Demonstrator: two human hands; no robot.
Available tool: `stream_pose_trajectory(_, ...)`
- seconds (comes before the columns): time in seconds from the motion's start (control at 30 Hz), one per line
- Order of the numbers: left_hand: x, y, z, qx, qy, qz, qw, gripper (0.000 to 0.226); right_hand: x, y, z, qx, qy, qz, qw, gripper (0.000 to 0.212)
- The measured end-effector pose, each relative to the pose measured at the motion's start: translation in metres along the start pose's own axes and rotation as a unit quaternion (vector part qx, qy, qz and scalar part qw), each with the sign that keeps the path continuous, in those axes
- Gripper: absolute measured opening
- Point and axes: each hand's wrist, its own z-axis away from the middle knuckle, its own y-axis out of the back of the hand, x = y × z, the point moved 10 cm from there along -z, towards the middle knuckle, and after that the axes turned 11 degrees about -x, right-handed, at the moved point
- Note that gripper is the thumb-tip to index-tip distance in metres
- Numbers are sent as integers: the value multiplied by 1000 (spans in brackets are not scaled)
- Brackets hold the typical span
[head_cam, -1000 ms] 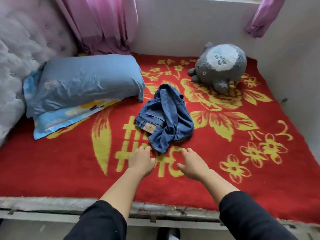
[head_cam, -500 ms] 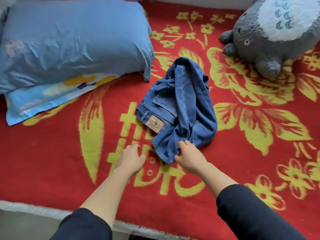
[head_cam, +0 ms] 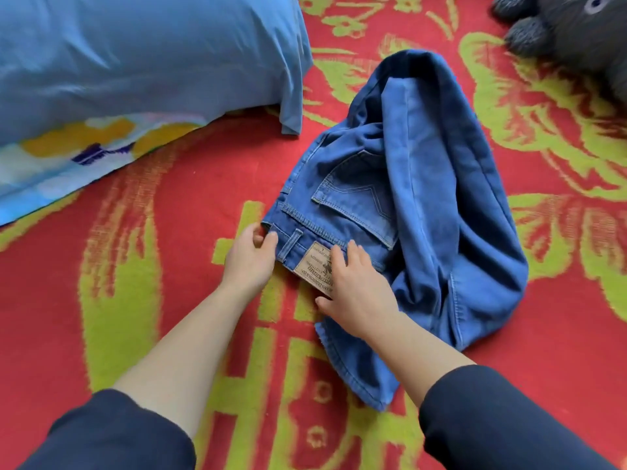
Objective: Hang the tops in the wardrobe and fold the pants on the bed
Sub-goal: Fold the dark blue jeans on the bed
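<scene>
The jeans (head_cam: 424, 184) lie crumpled on the bed (head_cam: 152, 300), unfolded; my left hand (head_cam: 251, 261) pinches their edge, my right hand (head_cam: 358, 295) lies flat on them.

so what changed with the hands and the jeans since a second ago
Both hands reached forward over the blanket onto the jeans. The left hand now pinches the waistband corner; the right hand lies flat over the patch. The jeans stay crumpled in the same spot, with the pillow and plush toy unmoved.
</scene>
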Motion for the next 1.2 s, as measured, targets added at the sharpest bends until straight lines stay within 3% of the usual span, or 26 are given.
stream_pose_trajectory(0.1,4,-4,-33,-7,-12,77,997,28,-7,-4,-10,45,-15,105,993,82)
stream_pose_trajectory(0.2,-5,-12,-45,-30,-3,150,988,22,-14,4,-16,93,-23,156,983,56)
stream_pose_trajectory(0.27,-11,-16,-43,-64,11,207,976,23,-15,18,-17,127,-16,118,985,36)
stream_pose_trajectory(0.33,-14,-16,-36,-99,18,196,975,21,-5,37,-16,154,-37,51,986,28)
stream_pose_trajectory(0.43,-21,-23,-12,-132,28,164,977,24,11,46,-3,124,-77,4,989,22)
stream_pose_trajectory(0.5,-29,-34,14,-149,50,170,973,25,24,35,15,86,-107,-61,989,4)
stream_pose_trajectory(0.6,-41,-45,62,-146,63,78,984,31,54,14,55,49,-173,-193,965,13)
stream_pose_trajectory(0.7,-63,-65,114,-186,78,-13,979,28,80,-6,95,38,-212,-234,948,9)
stream_pose_trajectory(0.87,-106,-90,198,-247,136,-10,959,26,94,-58,157,-17,-250,-267,930,27)
stream_pose_trajectory(0.93,-118,-82,219,-223,180,22,958,32,90,-74,179,-37,-260,-305,916,20)
stream_pose_trajectory(1.03,-108,-69,243,-182,224,163,944,19,81,-66,206,-26,-247,-347,904,18)
stream_pose_trajectory(1.2,-46,-51,283,-150,180,306,923,12,87,-4,262,62,-198,-400,893,23)
